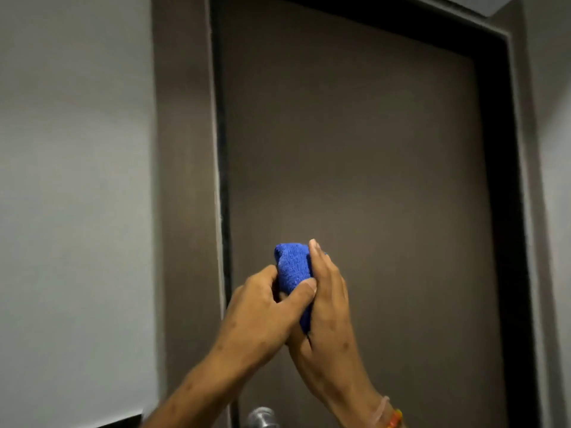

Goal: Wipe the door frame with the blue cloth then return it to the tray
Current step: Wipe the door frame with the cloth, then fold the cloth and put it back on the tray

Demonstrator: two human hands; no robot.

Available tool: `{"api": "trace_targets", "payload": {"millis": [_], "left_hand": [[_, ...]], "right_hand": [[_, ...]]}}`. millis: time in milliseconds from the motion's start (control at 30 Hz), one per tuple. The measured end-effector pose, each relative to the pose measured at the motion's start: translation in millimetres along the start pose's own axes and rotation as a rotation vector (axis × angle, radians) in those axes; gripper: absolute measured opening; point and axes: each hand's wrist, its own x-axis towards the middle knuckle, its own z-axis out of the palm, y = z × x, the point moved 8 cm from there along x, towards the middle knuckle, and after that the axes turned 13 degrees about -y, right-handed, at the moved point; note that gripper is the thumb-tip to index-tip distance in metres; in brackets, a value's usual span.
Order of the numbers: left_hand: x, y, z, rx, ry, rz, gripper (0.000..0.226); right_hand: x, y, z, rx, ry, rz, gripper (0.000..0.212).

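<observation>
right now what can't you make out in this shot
Head view, the only one:
- Tray: not in the picture at all.
- Blue cloth: bunched between the left hand and right hand, so its lower part is covered.
- Door handle: cut off by the bottom edge.
- Door frame: lower part out of view; whether it is dusty is unclear.

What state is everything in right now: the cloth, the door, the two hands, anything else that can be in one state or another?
blue cloth: bunched up, gripped between both hands, held in front of the door, not on the frame.
door: shut.
door frame: not being touched.
left hand: closed on the cloth, thumb pressed across it.
right hand: wrapped around the cloth, fingers upright.
door handle: mostly out of view; position unclear.
</observation>
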Motion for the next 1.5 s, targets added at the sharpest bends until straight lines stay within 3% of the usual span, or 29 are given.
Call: {"api": "trace_targets", "payload": {"millis": [133, 233, 300, 367, 400, 467, 633, 733, 900, 1033, 1167, 1333, 1433, 1500], "left_hand": [[4.4, -14.3, 79.9, -0.112, -0.163, -0.034, 0.025], [6.3, -24.4, 146.1, -0.213, -0.379, -0.061, 0.009], [6.0, -28.3, 189.9, -0.288, -0.506, -0.058, 0.01], [1.8, -22.7, 238.9, -0.391, -0.635, -0.053, 0.011], [-0.5, -21.5, 259.1, -0.443, -0.682, -0.059, 0.011], [-10.2, -18.6, 308.5, -0.514, -0.801, -0.093, 0.012], [-45.2, -25.3, 453.7, -0.595, -0.991, -0.239, 0.015], [-70.6, -34.7, 541.6, -0.621, -1.079, -0.348, 0.018], [-131.2, -61.6, 712.7, -0.599, -1.329, -0.605, 0.018], [-201.8, -100.4, 845.2, -0.543, -1.506, -0.787, 0.016], [-258.1, -143.0, 933.3, -0.472, -1.562, -0.886, 0.016], [-303.0, -204.9, 1019.0, -0.388, -1.535, -0.904, 0.018], [-320.4, -234.0, 1058.0, -0.342, -1.512, -0.893, 0.024], [-327.2, -244.2, 1079.7, -0.215, -1.5, -0.783, 0.022]], "right_hand": [[-57.5, 52.1, -36.7, -0.014, -0.135, 0.222, 0.097], [-107.2, 97.5, -71.5, 0.012, -0.207, 0.428, 0.112], [-144.5, 127.0, -104.4, 0.177, -0.148, 0.629, 0.113], [-192.2, 157.8, -135.2, 0.554, 0.005, 0.818, 0.116], [-215.7, 169.4, -144.2, 0.727, 0.043, 0.886, 0.108], [-264.9, 185.5, -171.5, 0.823, 0.095, 0.985, 0.073], [-394.2, 212.6, -259.5, 0.649, 0.345, 1.2, 0.038], [-459.7, 228.7, -300.9, 0.586, 0.428, 1.329, 0.05], [-590.6, 262.9, -371.5, 0.396, 0.586, 1.557, 0.028], [-721.2, 294.7, -407.4, 0.244, 0.691, 1.797, 0.039], [-819.7, 331.4, -416.3, 0.157, 0.697, 1.927, 0.021], [-917.8, 384.0, -418.6, -0.022, 0.643, 2.127, 0.049], [-958.5, 409.8, -414.4, -0.039, 0.612, 2.169, 0.041], [-977.5, 421.3, -415.5, -0.099, 0.528, 2.196, 0.034]]}}
